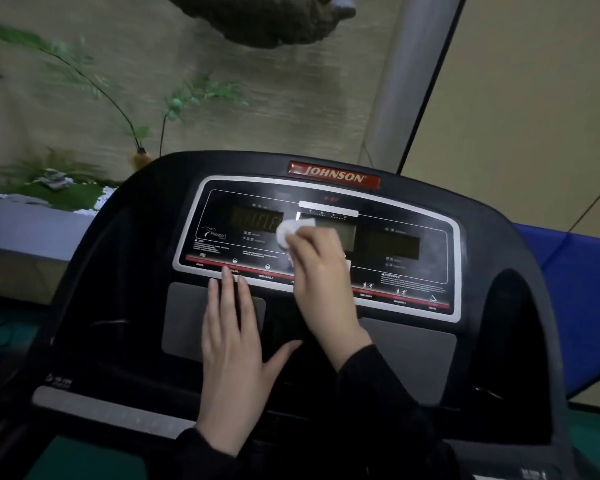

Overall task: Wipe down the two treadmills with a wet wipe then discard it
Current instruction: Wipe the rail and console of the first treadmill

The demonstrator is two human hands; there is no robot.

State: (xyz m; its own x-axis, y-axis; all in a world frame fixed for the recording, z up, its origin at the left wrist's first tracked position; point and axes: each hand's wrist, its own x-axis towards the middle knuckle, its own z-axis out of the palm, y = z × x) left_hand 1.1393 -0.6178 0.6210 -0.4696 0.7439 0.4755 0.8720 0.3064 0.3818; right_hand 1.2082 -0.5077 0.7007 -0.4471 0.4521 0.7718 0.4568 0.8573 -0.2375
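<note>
Wet wipe (293, 233) bunched under right hand (321, 268) fingers, pressed on treadmill console (413, 306) display to scrub it, left hand (234, 344) flat, fingers straight, bracing on lower panel

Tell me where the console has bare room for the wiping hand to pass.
Free: the right grey pad below the display panel, the right-hand screen, and the black shoulder left of the panel. Crowded: the middle, where the right hand holds the wet wipe, and the left grey pad under the left hand.
</note>
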